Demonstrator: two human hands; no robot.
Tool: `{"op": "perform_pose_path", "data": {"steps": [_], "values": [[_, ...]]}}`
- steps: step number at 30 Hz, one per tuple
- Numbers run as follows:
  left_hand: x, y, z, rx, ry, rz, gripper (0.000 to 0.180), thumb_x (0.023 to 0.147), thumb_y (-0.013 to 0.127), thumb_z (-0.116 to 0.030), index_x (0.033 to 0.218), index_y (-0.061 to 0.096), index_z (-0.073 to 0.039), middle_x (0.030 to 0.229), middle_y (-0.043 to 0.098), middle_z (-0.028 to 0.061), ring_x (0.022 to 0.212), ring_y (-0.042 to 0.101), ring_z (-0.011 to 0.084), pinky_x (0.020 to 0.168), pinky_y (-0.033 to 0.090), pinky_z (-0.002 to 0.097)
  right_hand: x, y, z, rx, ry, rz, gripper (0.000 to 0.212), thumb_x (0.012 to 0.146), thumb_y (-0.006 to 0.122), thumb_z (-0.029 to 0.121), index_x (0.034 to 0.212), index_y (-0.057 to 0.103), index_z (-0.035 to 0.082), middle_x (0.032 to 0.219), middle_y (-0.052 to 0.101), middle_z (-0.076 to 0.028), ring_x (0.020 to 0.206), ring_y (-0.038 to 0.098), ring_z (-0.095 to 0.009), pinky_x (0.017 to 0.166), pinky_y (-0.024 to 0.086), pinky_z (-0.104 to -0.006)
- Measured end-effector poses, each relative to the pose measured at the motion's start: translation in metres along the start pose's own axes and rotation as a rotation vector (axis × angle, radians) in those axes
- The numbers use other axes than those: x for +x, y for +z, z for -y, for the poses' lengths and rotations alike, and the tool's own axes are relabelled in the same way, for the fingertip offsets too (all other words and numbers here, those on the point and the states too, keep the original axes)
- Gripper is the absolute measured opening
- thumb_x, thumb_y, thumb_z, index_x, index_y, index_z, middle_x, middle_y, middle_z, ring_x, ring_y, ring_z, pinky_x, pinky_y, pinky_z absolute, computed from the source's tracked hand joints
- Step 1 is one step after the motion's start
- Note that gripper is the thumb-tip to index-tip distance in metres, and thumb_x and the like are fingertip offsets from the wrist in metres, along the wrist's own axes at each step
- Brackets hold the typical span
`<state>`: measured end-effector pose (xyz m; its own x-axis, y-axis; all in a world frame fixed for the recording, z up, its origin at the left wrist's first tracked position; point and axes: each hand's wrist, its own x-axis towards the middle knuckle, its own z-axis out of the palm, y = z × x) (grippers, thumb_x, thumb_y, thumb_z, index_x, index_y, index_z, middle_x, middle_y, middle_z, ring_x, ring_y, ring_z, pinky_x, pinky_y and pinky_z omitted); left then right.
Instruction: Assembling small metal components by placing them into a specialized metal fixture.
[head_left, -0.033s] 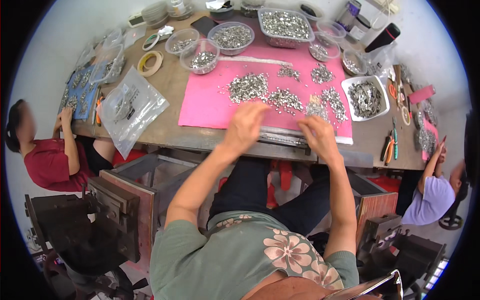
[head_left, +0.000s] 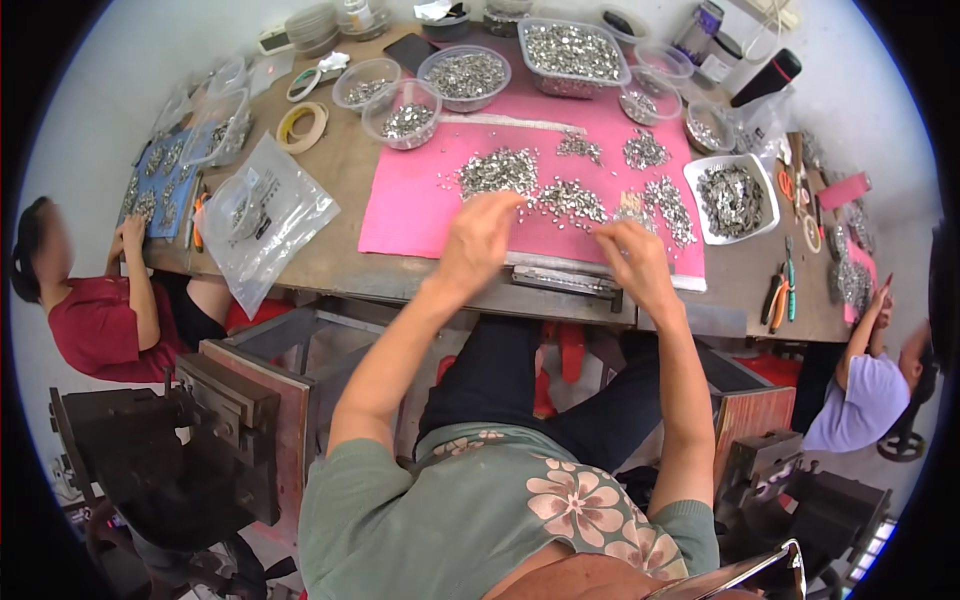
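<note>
My left hand hovers over the near part of a pink mat, just in front of a heap of small shiny metal pieces. Its thumb and fingertips are pinched together; what they hold is too small to make out. Further right, my right hand is also pinched, beside a cluster of the same pieces. Between the hands lies another spread of small metal pieces. Below it, a narrow metal bar fixture runs along the table's front edge.
Clear plastic tubs of metal pieces line the back. A white tray and pliers are at right; a plastic bag and tape rolls at left. Two other people sit at either side.
My left hand has shifted slightly left and up, uncovering more of the metal bar fixture. My right hand has barely moved and stays pinched.
</note>
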<state>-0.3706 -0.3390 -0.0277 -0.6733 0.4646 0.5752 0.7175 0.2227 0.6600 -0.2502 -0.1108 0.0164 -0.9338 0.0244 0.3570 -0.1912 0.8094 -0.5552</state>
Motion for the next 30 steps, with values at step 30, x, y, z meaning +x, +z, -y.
{"op": "perform_pose_path", "data": {"steps": [30], "values": [[0.066, 0.007, 0.07, 0.329, -0.028, 0.069, 0.014, 0.09, 0.07, -0.025, 0.097, 0.075, -0.014, 0.082, 0.06, 0.0035, 0.087, 0.057, 0.0233, 0.084, 0.034, 0.0412, 0.123, 0.099, -0.023, -0.034, -0.042, -0.064, 0.01, 0.086, 0.067, 0.009, 0.091, 0.069, 0.001, 0.09, 0.068, -0.017, 0.089, 0.064, -0.037, 0.085, 0.051, -0.0468]]}}
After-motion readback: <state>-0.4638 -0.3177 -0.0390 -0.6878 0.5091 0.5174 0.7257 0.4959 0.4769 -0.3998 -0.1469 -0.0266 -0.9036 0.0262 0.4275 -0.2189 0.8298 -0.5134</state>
